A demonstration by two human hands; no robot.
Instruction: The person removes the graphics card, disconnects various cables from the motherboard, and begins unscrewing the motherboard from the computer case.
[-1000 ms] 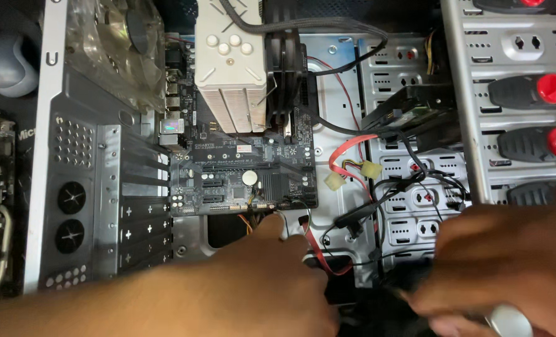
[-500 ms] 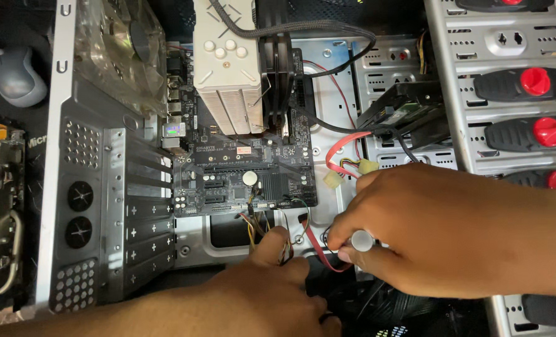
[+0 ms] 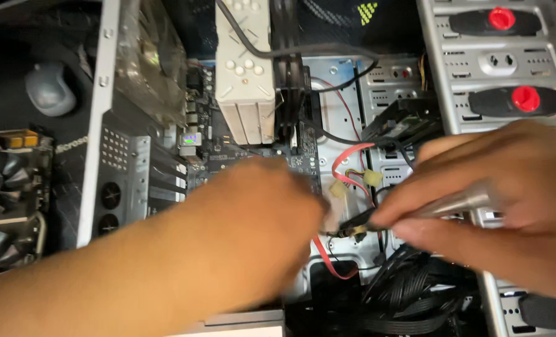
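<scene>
Moved: left hand now covers the motherboard, higher than half a second ago.
Left grip: blurred, cannot tell.
Right hand: fingers closed around a silver screwdriver.
Screwdriver tip: beside the red data cable.

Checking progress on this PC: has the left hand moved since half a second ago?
Yes. The left hand has moved up over the motherboard, toward the beige cooler.

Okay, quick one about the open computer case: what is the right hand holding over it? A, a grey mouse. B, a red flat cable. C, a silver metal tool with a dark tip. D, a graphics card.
C: the right hand pinches a silver metal tool between thumb and fingers, its dark tip pointing toward the left hand.
</scene>
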